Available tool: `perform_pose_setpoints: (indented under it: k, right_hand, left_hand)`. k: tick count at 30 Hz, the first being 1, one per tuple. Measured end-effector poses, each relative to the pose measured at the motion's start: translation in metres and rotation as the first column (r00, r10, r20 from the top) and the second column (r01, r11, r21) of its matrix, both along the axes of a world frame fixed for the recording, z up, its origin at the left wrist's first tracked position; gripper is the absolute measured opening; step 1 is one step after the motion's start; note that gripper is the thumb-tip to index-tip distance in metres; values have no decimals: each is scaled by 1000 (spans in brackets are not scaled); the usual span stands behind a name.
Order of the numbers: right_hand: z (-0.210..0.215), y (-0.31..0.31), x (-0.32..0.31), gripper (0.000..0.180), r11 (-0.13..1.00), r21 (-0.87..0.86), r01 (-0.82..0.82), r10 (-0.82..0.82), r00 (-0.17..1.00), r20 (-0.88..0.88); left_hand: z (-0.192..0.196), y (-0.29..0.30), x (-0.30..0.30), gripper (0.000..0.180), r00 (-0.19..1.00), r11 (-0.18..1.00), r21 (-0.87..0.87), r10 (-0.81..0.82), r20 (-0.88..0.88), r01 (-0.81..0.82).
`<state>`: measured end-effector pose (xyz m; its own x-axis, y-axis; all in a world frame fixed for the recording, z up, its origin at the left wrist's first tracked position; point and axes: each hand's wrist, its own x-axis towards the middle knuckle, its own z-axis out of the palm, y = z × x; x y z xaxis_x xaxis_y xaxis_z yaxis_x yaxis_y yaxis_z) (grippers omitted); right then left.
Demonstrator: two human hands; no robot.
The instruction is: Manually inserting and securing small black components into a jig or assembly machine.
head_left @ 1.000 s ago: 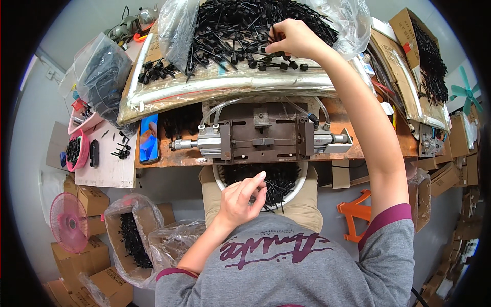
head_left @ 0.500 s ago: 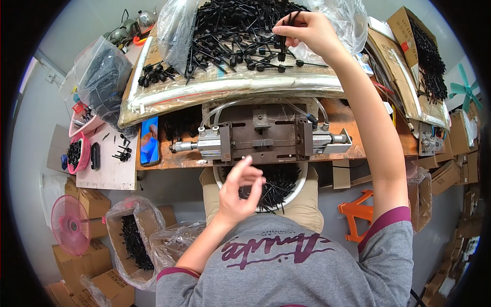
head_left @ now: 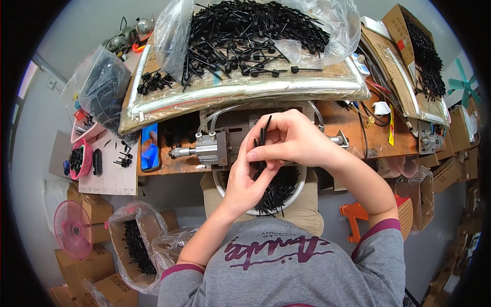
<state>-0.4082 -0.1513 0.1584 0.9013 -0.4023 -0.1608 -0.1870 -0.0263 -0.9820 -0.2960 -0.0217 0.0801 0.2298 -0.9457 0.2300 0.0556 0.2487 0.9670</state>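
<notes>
Both my hands meet in front of the bench, over the middle of a metal clamping fixture [head_left: 221, 146] with silver cylinders at its ends. My right hand [head_left: 296, 140] pinches a few thin black stemmed parts [head_left: 264, 134], which stand up between its thumb and fingers. My left hand [head_left: 243, 187] closes round the same parts from the left, its fingers partly hidden by the right hand. The hands cover the lower ends of the parts and much of the fixture. Below them, a white round basket [head_left: 302, 192] on my lap holds many similar black parts [head_left: 279, 192].
A heap of black stemmed parts [head_left: 250, 30] lies on a plastic-covered, raised board [head_left: 245, 92] behind the fixture. A phone [head_left: 150, 146] and a pink basket [head_left: 86, 161] are at the left. An orange stool [head_left: 353, 220] stands right; clear hoses [head_left: 220, 110] arch over the fixture.
My right hand has come down from the heap to the fixture with the black parts in it. The left hand has risen slightly and closed in against it.
</notes>
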Motion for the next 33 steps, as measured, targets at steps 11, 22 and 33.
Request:
perform_pose_setpoints:
  k: [11,22,33]
  right_hand:
    - [-44,0,-12,23,964,245,104,-147,975,165]
    - [-41,29,-42,27,661,-641,390,-114,896,429]
    - [-56,46,-64,28,100,-946,309,115,941,319]
  left_hand:
    - [0,0,-6,57,783,970,-101,240,574,-223]
    - [-8,-3,2,24,705,968,234,107,-701,85]
    - [-5,-1,-18,22,724,953,219,-2,-690,211]
